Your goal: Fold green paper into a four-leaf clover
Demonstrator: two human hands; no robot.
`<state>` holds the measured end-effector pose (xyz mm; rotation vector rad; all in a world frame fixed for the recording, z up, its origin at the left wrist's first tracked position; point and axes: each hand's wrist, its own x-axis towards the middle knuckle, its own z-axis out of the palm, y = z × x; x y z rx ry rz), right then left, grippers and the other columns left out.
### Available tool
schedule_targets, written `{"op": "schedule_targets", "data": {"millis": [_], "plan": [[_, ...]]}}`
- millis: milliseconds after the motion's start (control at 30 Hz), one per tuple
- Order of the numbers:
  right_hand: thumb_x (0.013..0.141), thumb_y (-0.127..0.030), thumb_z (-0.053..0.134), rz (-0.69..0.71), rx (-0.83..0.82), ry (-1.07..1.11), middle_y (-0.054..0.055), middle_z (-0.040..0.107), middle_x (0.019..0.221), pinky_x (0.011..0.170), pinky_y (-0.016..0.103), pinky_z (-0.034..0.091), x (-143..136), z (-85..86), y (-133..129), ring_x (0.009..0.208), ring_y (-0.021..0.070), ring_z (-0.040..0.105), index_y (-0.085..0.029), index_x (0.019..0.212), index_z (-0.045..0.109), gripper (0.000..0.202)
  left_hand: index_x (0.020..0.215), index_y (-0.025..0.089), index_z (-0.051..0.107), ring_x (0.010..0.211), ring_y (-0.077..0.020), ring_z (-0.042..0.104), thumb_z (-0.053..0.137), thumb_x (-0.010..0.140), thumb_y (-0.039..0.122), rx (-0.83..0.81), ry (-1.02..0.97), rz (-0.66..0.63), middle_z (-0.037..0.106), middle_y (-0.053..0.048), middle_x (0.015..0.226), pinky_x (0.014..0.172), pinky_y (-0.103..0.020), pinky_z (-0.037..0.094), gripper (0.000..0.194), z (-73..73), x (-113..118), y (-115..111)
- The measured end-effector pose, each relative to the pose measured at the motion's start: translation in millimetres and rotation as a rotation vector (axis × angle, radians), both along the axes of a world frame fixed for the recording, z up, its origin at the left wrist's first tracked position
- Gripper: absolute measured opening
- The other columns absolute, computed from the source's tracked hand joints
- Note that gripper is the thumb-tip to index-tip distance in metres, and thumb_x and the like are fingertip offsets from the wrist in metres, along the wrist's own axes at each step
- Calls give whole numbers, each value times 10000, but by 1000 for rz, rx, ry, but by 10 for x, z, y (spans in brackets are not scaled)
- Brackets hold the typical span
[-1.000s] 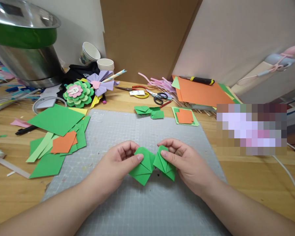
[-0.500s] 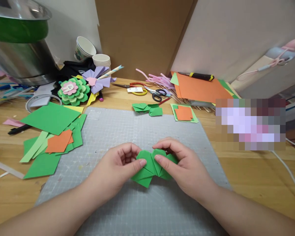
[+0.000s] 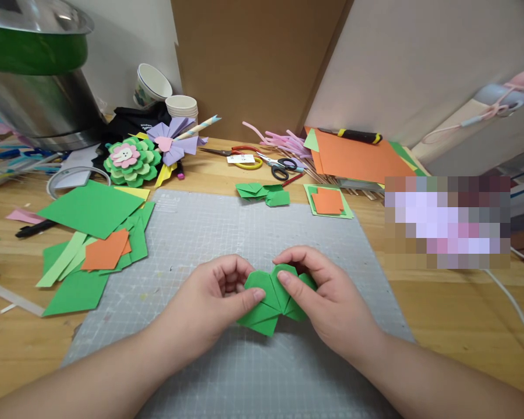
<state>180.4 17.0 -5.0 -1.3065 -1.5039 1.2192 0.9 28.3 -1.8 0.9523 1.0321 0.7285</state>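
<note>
A folded green paper piece (image 3: pixel 262 317) with several pointed and rounded flaps is held over the grey cutting mat (image 3: pixel 209 372). My left hand (image 3: pixel 218 291) pinches its left part, the thumb lying on top and the fingers curled behind. On the right part, my right hand (image 3: pixel 318 291) presses its thumb on a flap, with the other fingers behind the paper. More folded green pieces (image 3: pixel 262 193) lie at the mat's back edge. To their right is a small stack of orange and green paper squares (image 3: pixel 327 201).
Green paper sheets (image 3: pixel 91 209) and an orange piece (image 3: pixel 107 250) cover the left side. Scissors (image 3: pixel 282 167), orange sheets (image 3: pixel 362 157) and a cutter (image 3: pixel 358 136) lie at the back. A paper flower (image 3: pixel 131 160) stands near a metal pot (image 3: pixel 39 105).
The green piece has shifted slightly to the right and turned a little, and its left flaps sit closer to the middle. Both hands still hold it.
</note>
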Motion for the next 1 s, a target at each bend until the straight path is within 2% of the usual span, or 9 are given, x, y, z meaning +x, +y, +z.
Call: {"op": "schedule_targets", "data": {"millis": [133, 267, 433, 600, 667, 767, 833, 867, 1000], "plan": [[870, -240, 551, 14, -23, -1, -15, 578, 830, 597, 210, 465, 1, 1, 1, 727, 124, 532, -255, 929, 585, 70, 691, 169, 592, 559, -97, 489, 748, 674, 235, -12, -3, 5, 560, 31, 613, 513, -195, 393, 170, -7, 2, 8], [873, -237, 549, 34, -18, -15, -13, 582, 840, 629, 222, 473, 0, 1, -3, 751, 127, 540, -255, 926, 583, 65, 800, 165, 649, 611, -128, 543, 731, 694, 267, -48, 9, -22, 617, -5, 685, 558, -223, 436, 168, -16, 4, 4], [865, -187, 551, 62, 41, -40, -8, 560, 951, 757, 256, 480, -40, -21, -52, 873, 136, 533, -288, 1037, 520, 202, 713, 177, 626, 519, -102, 457, 705, 702, 286, 11, 76, -60, 539, 36, 593, 472, -196, 356, 135, 6, 18, -24], [895, -195, 510, 116, 116, -42, 11, 542, 966, 761, 280, 480, -71, 16, -93, 872, 146, 534, -285, 1095, 472, 223, 701, 171, 637, 526, -105, 447, 663, 729, 294, 54, 145, -142, 547, 29, 609, 481, -204, 342, 129, 44, -3, -36], [916, -240, 485, 85, 174, -84, 27, 547, 1003, 769, 296, 477, -41, 52, -34, 896, 157, 543, -279, 1120, 470, 208, 701, 172, 630, 535, -106, 467, 670, 733, 306, 54, 100, -94, 558, 30, 614, 495, -205, 362, 143, 46, -29, -17], [937, -284, 440, -39, 307, -227, 52, 552, 1024, 746, 310, 482, 27, 94, 220, 914, 178, 560, -247, 1111, 480, 181, 718, 168, 614, 558, -108, 512, 707, 719, 318, 5, 8, 67, 593, 25, 639, 536, -209, 411, 177, 31, -72, 45], [933, -260, 428, -72, 447, -478, 72, 570, 1000, 696, 310, 485, 46, 99, 487, 880, 187, 575, -213, 1070, 486, 156, 754, 165, 617, 568, -109, 539, 721, 719, 324, -37, -59, 182, 624, 17, 660, 555, -213, 431, 192, 16, -96, 94], [921, -241, 433, -22, 538, -670, 90, 580, 1023, 683, 316, 480, 40, 95, 633, 874, 195, 581, -194, 1068, 492, 165, 776, 167, 621, 568, -109, 550, 724, 722, 323, -57, -95, 239, 636, 16, 666, 554, -213, 436, 195, 10, -106, 116], [795, -158, 569, 90, 666, -857, 148, 584, 1202, 900, 483, 340, -85, 39, 1147, 1114, 326, 492, -163, 1134, 569, 339, 744, 172, 610, 518, -85, 536, 735, 724, 287, -82, -167, 433, 618, 46, 612, 491, -185, 398, 171, 8, -134, 173]]}}
